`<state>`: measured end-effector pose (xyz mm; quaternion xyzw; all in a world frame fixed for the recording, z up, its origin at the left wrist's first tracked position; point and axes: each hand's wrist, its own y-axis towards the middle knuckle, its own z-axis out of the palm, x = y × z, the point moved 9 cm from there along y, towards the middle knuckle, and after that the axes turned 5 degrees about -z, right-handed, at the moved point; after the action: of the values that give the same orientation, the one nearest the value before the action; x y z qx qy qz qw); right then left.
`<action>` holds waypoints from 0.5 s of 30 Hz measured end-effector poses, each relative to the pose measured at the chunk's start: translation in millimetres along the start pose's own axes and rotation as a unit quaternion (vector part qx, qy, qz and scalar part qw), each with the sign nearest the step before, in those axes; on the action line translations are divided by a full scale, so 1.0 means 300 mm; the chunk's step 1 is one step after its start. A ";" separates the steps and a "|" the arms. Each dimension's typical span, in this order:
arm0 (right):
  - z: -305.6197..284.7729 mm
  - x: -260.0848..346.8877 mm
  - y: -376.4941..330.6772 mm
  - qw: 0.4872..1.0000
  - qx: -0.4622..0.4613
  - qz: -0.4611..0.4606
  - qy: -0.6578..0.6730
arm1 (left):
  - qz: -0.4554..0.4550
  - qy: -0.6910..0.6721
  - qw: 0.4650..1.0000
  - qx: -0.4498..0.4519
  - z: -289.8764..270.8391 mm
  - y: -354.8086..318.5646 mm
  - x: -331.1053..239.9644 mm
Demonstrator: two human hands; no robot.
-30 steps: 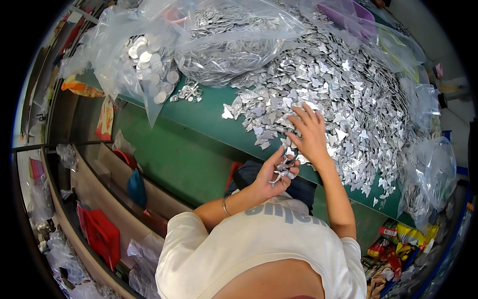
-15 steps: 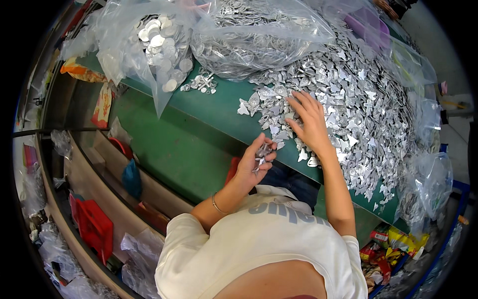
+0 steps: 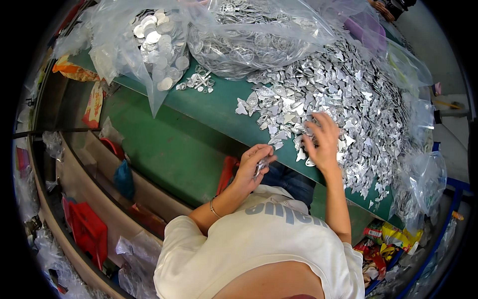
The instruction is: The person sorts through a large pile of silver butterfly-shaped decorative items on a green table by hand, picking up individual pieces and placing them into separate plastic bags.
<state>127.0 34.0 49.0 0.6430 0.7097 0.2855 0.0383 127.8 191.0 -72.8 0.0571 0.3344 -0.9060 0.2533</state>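
Note:
A wide heap of small flat silvery metal pieces [image 3: 368, 129] covers the right part of the green table [image 3: 219, 109]. Over the near left side of this heap is my right hand [image 3: 323, 142], its fingers spread and slightly bent, the tips at the loose pieces. My left hand [image 3: 253, 167] is curled around several small metal pieces [image 3: 260, 165] just off the table's near edge. Its fingers hide most of what it holds.
Clear plastic bags hold round metal discs [image 3: 154, 40] and more metal parts [image 3: 249, 47] at the back. A small pile of metal bits [image 3: 199, 79] lies before them. A red crate [image 3: 89, 231] stands at left, and colourful wrappers [image 3: 388, 241] lie at lower right.
My right hand has drawn back toward me and a little to the right across the heap. My left hand has shifted slightly and its fingers have closed further over the pieces.

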 end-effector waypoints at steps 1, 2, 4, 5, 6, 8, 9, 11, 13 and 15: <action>0.026 0.042 0.009 1.000 0.024 -0.015 0.000 | 0.008 0.011 1.000 -0.011 0.000 0.001 -0.003; 0.066 0.053 0.003 0.998 0.058 -0.008 -0.027 | 0.005 0.015 1.000 -0.003 0.006 0.004 -0.002; 0.087 0.038 -0.035 0.998 0.023 -0.008 -0.056 | 0.000 0.022 1.000 0.014 0.018 0.007 0.000; 0.086 0.039 -0.040 0.998 0.006 -0.010 -0.069 | -0.012 0.004 1.000 0.023 0.026 0.003 0.005; 0.067 0.027 -0.045 0.999 -0.029 0.006 -0.039 | -0.025 -0.014 0.999 0.032 0.037 -0.005 0.010; 0.006 -0.024 -0.066 0.990 -0.103 0.088 0.035 | -0.065 -0.099 0.991 0.056 0.051 -0.004 0.034; -0.022 -0.054 -0.084 0.979 -0.140 0.128 0.071 | -0.093 -0.165 0.979 0.070 0.055 0.005 0.055; -0.009 -0.175 -0.191 0.923 -0.196 0.283 0.174 | -0.107 -0.220 0.967 0.069 0.084 0.017 0.071; 0.002 -0.158 -0.195 0.862 -0.197 0.341 0.319 | -0.077 -0.199 0.976 0.040 0.137 0.028 0.057; -0.007 -0.074 -0.157 0.889 -0.127 0.301 0.320 | -0.090 -0.178 0.976 0.092 0.189 0.047 0.062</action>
<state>88.0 12.2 22.5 0.6891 0.4137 0.5615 -0.1968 122.6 138.1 -42.4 -0.1120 0.2030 -0.9476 0.2200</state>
